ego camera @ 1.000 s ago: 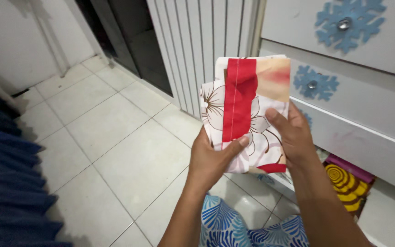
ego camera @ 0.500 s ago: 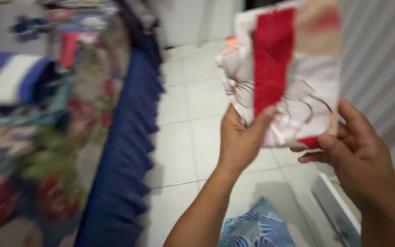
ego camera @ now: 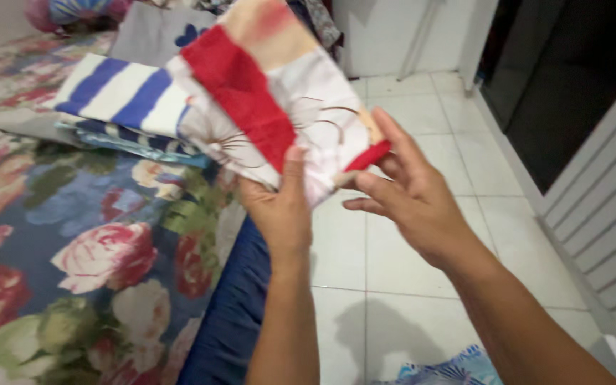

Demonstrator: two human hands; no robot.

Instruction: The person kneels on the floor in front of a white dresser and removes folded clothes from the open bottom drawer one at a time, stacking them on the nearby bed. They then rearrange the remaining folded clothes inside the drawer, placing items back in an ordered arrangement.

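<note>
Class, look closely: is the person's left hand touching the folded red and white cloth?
Touching. The head view shows the left hand gripping the folded red and white cloth, thumb pressed flat on its front face.

Cloth goods over a glazed tile floor

Folded pillowcase (ego camera: 279,114): soft woven cloth, matt, lightly creased, printed red band and line flowers. Bedspread (ego camera: 73,249): matt printed cloth with roses. Striped folded cloth (ego camera: 122,93): smooth, matt. Floor tiles (ego camera: 408,271): glossy, smooth ceramic. Slatted door (ego camera: 607,207): smooth, satin white.
</note>
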